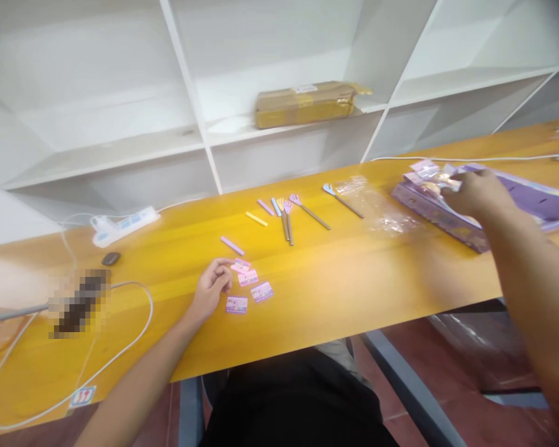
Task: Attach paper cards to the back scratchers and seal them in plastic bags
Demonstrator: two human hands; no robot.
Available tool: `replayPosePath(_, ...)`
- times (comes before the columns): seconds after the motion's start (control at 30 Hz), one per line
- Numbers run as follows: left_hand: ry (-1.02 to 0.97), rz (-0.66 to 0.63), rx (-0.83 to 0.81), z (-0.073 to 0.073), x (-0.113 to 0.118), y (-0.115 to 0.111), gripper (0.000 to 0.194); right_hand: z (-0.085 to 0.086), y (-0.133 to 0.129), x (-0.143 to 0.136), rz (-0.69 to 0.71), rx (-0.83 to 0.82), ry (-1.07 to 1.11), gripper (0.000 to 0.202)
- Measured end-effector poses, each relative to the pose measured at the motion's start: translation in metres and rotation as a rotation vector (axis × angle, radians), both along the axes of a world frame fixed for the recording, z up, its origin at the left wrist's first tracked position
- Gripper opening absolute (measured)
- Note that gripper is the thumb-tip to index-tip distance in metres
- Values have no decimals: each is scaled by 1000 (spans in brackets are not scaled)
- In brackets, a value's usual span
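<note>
On the table, my left hand (214, 282) rests with its fingers loosely bent and apart, holding nothing. Its index fingertip meets the edge of a small pink card (241, 266). Close by lie another pink card (248, 277) and two purple cards (261, 292). Far to the right, my right hand (479, 191) reaches over a shallow purple box (440, 211). Its fingers are closed at clear packets with pink and beige contents (430, 188); what lies between the fingertips is hidden. Fork-like pieces with grey handles and coloured prongs (310, 211) are scattered mid-table.
Short pastel sticks (231, 246) lie near the forks. Clear plastic bags (391, 223) sit left of the box. A white power strip (125, 226), a small black object (110, 258) and a looping white cable (151, 304) occupy the left. A taped carton (305, 105) stands on the shelf behind.
</note>
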State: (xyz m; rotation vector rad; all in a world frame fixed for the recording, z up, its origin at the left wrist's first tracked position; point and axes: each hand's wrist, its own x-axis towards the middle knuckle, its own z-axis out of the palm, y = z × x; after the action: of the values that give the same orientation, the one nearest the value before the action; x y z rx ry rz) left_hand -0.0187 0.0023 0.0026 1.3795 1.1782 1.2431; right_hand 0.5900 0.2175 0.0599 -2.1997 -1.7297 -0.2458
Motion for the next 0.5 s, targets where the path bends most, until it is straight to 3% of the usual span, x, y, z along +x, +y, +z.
replayPosePath(0.1, 12, -15, -8, 1, 1, -1, 27, 20, 15, -46, 19, -45, 47, 37)
replayPosePath(0.23, 24, -13, -9, 3, 1, -2, 27, 28, 35, -124, 226, -47, 107, 29)
replayPosePath(0.37, 31, -8, -13, 2, -1, -2, 24, 7, 44, -202, 401, -117, 127, 28)
replayPosePath(0.5, 29, -20, -20, -2, -4, -1, 22, -33, 40, -257, 389, -191, 111, 40)
